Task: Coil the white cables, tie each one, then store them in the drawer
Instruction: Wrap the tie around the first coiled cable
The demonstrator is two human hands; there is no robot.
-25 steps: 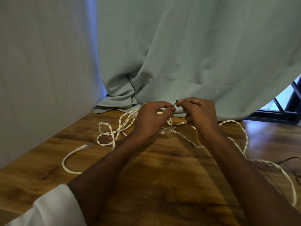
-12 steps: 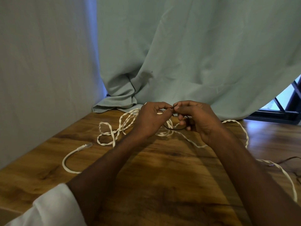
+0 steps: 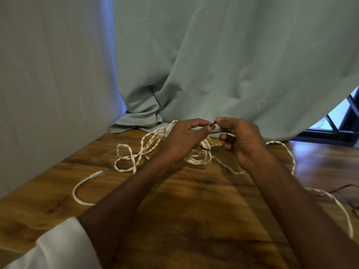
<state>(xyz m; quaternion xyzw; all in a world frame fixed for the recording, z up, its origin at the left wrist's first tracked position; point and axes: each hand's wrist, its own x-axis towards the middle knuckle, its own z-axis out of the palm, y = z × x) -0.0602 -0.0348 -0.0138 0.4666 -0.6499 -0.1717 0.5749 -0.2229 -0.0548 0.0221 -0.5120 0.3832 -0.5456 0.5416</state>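
— Where's the coil?
— The white cable coil [image 3: 200, 155] lies on the desk [image 3: 194, 200] just below your hands. Your left hand [image 3: 182, 139] and right hand [image 3: 242, 138] pinch a dark tie [image 3: 213, 123] above it; bring it straight down.

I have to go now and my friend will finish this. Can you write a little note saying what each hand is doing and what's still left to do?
Left hand and right hand: each pinches one end of a thin dark tie, held above the coiled white cable.
Coil lies on the wooden table; the tie loops under it, not yet closed.
A long twisted stretch and a plain white cable with a plug lie loose to the left.
Done: one rough coil.
Left: finish the tie, coil and tie the rest, store all in the drawer, which is not in view.
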